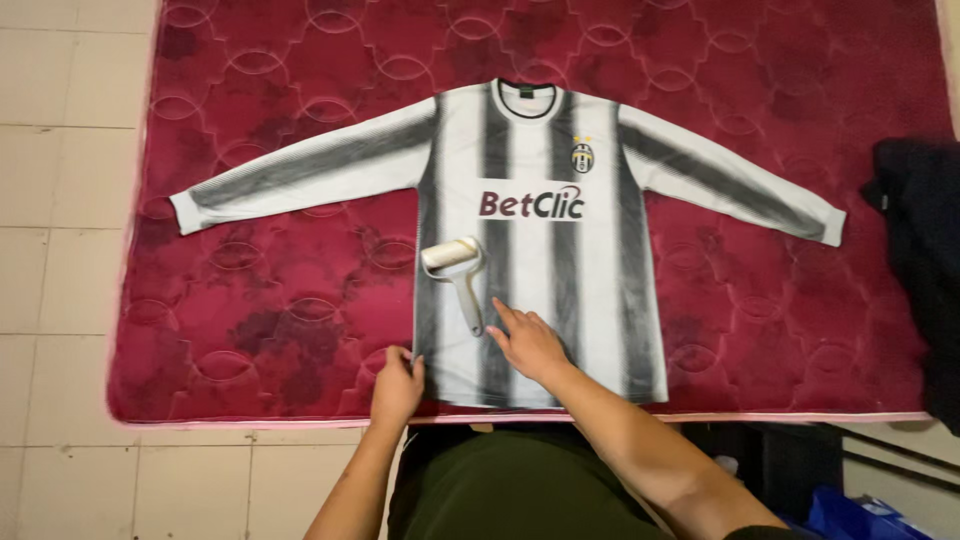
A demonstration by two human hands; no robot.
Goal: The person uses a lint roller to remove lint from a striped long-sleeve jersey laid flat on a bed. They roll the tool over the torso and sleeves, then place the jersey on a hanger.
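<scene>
A long-sleeved jersey [590,270] with black and white vertical stripes lies flat, front up, sleeves spread wide, on a dark red quilted mattress [280,330]. A lint roller [455,262] with a pale handle rests on the jersey's lower left part. My left hand [397,388] pinches the jersey's lower left hem corner. My right hand [527,343] lies flat on the lower front of the jersey, its fingertips just right of the roller's handle end, not gripping it.
A dark garment [925,250] is heaped at the mattress's right edge. Pale floor tiles [60,200] lie to the left and in front. A blue object [850,515] sits at the lower right, beside my dark green trousers [510,490].
</scene>
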